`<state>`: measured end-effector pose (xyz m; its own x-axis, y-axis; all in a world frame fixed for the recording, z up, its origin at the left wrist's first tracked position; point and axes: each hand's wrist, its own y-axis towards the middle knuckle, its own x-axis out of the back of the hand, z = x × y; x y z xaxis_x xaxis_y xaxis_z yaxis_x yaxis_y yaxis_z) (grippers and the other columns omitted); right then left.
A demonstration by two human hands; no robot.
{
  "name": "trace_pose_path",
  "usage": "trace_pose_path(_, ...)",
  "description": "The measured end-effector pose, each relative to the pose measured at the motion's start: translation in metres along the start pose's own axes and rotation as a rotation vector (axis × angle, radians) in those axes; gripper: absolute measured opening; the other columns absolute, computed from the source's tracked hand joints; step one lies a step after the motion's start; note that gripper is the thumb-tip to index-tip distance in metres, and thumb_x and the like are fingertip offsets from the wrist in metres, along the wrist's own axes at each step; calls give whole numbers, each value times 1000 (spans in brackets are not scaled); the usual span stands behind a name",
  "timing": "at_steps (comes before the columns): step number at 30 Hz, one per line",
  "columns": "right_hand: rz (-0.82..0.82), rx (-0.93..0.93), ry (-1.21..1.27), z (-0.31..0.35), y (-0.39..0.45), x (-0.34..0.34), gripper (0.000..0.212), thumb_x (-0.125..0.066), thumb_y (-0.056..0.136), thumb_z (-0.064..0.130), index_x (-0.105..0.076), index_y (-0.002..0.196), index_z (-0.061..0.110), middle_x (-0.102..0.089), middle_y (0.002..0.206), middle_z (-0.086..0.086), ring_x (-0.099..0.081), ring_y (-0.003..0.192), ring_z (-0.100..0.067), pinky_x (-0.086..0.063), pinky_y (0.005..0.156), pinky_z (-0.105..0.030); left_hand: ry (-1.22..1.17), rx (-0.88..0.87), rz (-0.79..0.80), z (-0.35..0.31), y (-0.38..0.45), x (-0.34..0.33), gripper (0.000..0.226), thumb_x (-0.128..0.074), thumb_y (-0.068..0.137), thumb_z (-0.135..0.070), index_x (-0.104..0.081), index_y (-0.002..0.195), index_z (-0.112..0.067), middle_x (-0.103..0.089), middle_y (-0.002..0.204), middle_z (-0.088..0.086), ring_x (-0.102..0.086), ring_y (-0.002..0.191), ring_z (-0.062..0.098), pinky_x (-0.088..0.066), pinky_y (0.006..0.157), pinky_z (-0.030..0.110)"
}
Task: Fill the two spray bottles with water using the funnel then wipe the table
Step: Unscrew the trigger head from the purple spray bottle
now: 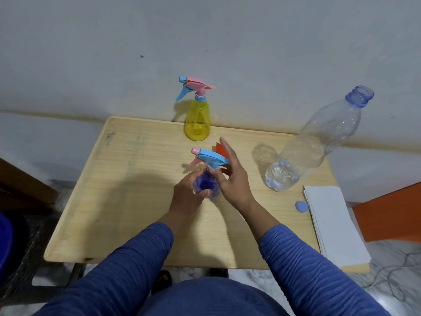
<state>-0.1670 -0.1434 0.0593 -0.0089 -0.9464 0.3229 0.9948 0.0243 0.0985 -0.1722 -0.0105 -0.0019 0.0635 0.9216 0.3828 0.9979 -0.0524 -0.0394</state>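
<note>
Yellow spray bottle (197, 120), blue spray bottle (208, 184), pale wood-grain table (127, 179)

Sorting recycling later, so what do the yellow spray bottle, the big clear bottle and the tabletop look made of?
Yellow translucent spray bottle: glossy plastic, light passes through. Large clear water bottle: thin transparent plastic, ribbed and shiny. Pale table: wood or wood-look laminate, matte grain lines.

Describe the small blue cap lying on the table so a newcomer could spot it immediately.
Start at the wooden table and go to its right side, where a stack of white paper lies. The cap sits flat against the stack's left edge, nearer the viewer than the big clear bottle. It is the only small, round, pale-blue disc there.
</note>
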Motion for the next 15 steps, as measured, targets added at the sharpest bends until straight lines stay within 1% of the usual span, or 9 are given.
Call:
trace_pose_path(2, 31, 26, -62, -1, 1, 1, 61, -57, 89, 2, -41, 136, 39, -49, 129, 26, -51, 114, 2, -46, 95, -18, 3, 7, 7, -1, 0, 0, 55, -73, 73, -12, -56, 124, -23, -62, 117, -7, -58, 106, 9, -43, 90, 20)
trace_pose_path(3, 45, 33, -78, -2, 1, 2, 59, -56, 90, 2, -43, 135, 38, -49, 126, 27, -52, 111, 2, -46, 94, -17, 16, 4, 12, -1, 0, 0, 54, -73, 73, -13, -56, 124, -23, -62, 117, -7, -57, 105, 8, -42, 89, 19)
trace_pose_path(6, 95, 53, -109, -3, 2, 6, 58, -55, 91, 3, -43, 132, 42, -47, 130, 25, -50, 117, -1, -46, 97, -21, 54, -14, 22, 0, 1, 0, 54, -71, 72, -24, -56, 124, -22, -62, 118, -5, -57, 105, 11, -42, 86, 18)
trace_pose_path(7, 99, 62, -111, -2, 2, 7, 57, -55, 90, 1, -45, 130, 41, -48, 129, 24, -50, 116, 2, -46, 96, -19, 71, -19, 19, 1, 1, 0, 54, -71, 73, -24, -55, 124, -22, -63, 119, -4, -58, 106, 12, -41, 85, 18)
trace_pose_path(9, 80, 70, -82, 0, 4, 7, 53, -57, 87, -3, -50, 124, 35, -50, 121, 29, -51, 107, 13, -46, 90, -11, 98, -29, 13, 3, 1, -1, 54, -73, 75, -20, -54, 126, -20, -63, 119, -2, -59, 106, 14, -40, 82, 15)
trace_pose_path(10, 64, 66, -60, 0, 4, 6, 52, -59, 86, -4, -52, 122, 33, -51, 117, 30, -53, 104, 14, -44, 87, -7, 107, -36, 15, 2, 1, -1, 53, -72, 76, -19, -54, 126, -19, -64, 118, -1, -59, 104, 15, -40, 80, 13)
trace_pose_path(11, 49, 59, -41, 0, 4, 6, 51, -60, 85, -5, -53, 119, 32, -52, 115, 30, -55, 103, 9, -43, 86, -5, 112, -43, 20, 2, 1, 0, 53, -72, 76, -20, -54, 126, -19, -64, 116, -1, -60, 103, 15, -39, 78, 11)
trace_pose_path(13, 21, 49, -26, 0, 3, 4, 48, -62, 83, -5, -55, 118, 27, -53, 114, 24, -58, 106, -6, -41, 83, -2, 111, -57, 38, 1, 2, 2, 53, -68, 73, -28, -55, 124, -19, -65, 113, -2, -60, 99, 14, -39, 76, 8)
trace_pose_path(15, 10, 44, -41, -2, 3, 5, 46, -65, 82, -3, -54, 121, 18, -51, 115, 22, -57, 105, -11, -40, 81, 0, 99, -64, 52, 0, 2, 3, 54, -64, 71, -31, -55, 123, -20, -64, 110, -4, -60, 98, 12, -40, 76, 9)
